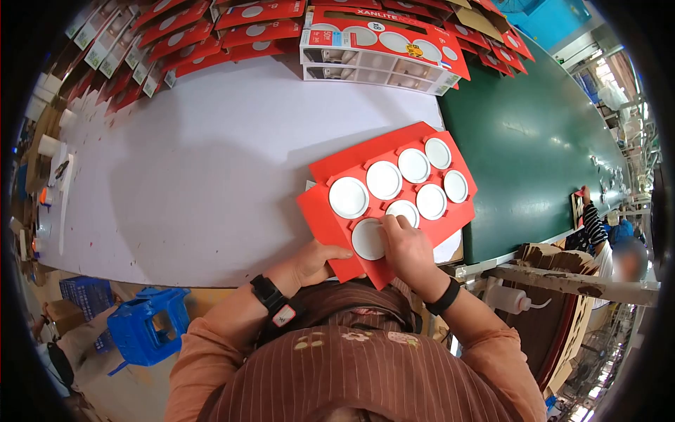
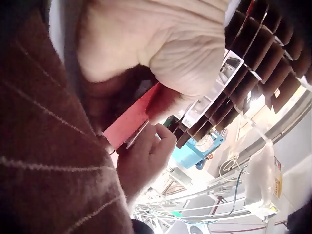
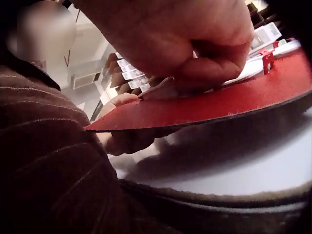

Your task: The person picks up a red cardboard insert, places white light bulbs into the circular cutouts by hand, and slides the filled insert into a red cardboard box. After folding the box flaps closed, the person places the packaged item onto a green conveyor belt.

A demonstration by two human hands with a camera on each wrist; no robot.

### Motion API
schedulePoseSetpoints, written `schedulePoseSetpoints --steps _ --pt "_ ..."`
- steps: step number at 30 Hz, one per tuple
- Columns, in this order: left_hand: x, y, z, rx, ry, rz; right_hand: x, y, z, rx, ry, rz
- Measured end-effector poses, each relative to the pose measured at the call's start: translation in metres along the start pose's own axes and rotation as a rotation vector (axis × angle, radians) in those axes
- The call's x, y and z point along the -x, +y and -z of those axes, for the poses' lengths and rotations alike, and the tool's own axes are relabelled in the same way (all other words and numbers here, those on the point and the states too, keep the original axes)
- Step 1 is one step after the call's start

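Observation:
A flat red cardboard sheet point(image 1: 450, 218) with folded flaps lies tilted at the near edge of the white table, carrying two rows of white round discs, seen from their faces. My left hand point(image 1: 309, 261) grips its near left corner, thumb on top and fingers beneath, as the right wrist view also shows. My right hand point(image 1: 410, 250), fingers curled, pinches the right edge of the nearest white disc point(image 1: 365, 240). It partly covers the disc behind. Small red tabs stand beside the discs. In the right wrist view, the red sheet point(image 3: 204, 109) slopes above the table.
Printed red-and-white boxes point(image 1: 380, 49) stand at the back, with many overlapping red cartons point(image 1: 260, 32) around them. A green surface point(image 1: 520, 141) adjoins the white table point(image 1: 211, 183) on the right. A blue plastic stool point(image 1: 148, 323) is below left; another person works far right.

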State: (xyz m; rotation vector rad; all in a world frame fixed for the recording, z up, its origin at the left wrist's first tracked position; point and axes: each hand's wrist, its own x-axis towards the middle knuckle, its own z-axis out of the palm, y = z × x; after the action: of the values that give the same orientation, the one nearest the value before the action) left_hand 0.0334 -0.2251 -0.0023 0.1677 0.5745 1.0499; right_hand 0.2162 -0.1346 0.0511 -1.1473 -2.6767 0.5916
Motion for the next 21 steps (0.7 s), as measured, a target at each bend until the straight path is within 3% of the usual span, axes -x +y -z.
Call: schedulePoseSetpoints --steps 2,4,7,11,15,17,19,20,21 --pt "0.005 0.004 -0.008 0.036 0.039 -0.02 0.003 -0.002 0.012 0.082 -0.015 0.016" --pt "0.005 0.004 -0.01 0.074 0.067 -0.041 0.016 0.001 0.017 0.091 0.096 0.283" --pt "0.003 0.001 -0.009 0.104 0.098 -0.023 0.034 0.001 0.015 0.156 0.076 0.343" --pt "0.003 -0.007 -0.011 0.14 0.062 -0.011 0.043 -0.002 0.014 0.062 0.028 0.23" --pt "0.007 -0.005 -0.016 0.079 0.058 -0.024 0.044 0.007 0.015 -0.002 0.066 0.241" --pt "0.011 -0.005 -0.021 0.046 0.059 -0.044 0.049 0.018 0.018 -0.065 0.15 0.14" --pt "0.022 0.001 -0.014 0.04 0.106 0.067 0.056 0.035 0.017 -0.109 0.253 0.037" --pt "0.032 0.009 -0.007 0.028 0.098 0.063 0.06 0.046 0.016 -0.142 0.343 -0.117" --pt "0.046 0.021 0.003 -0.105 0.163 0.181 0.063 0.057 0.014 -0.18 0.433 -0.27"
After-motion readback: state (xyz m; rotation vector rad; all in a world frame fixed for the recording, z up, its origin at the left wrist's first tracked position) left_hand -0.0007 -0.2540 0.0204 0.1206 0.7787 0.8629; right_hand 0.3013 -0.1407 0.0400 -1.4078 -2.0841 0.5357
